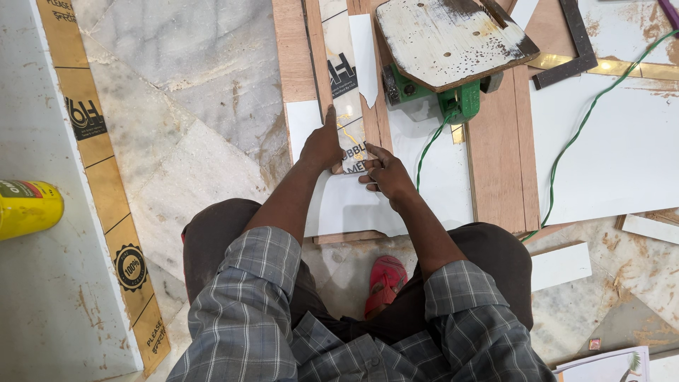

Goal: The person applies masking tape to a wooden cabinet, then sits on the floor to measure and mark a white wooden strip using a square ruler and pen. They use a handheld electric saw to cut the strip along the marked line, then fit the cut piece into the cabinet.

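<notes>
A narrow laminate strip [344, 85] with a pale protective film lies lengthwise on a wooden board [297, 56]. My left hand [322, 145] presses flat on the strip's left edge, fingers pointing away from me. My right hand [385, 173] pinches the near end of the strip, where the film is peeling up. A white sheet [438, 177] lies under both hands. My knees and checked sleeves fill the bottom of the view.
A green power tool [438, 92] with a worn wooden base plate [453, 39] sits just beyond my right hand, its green cord [587, 120] trailing right. A yellow can [28, 206] lies at far left beside a long gold-edged panel [106, 184]. A red sandal [385, 283] rests on the marble floor.
</notes>
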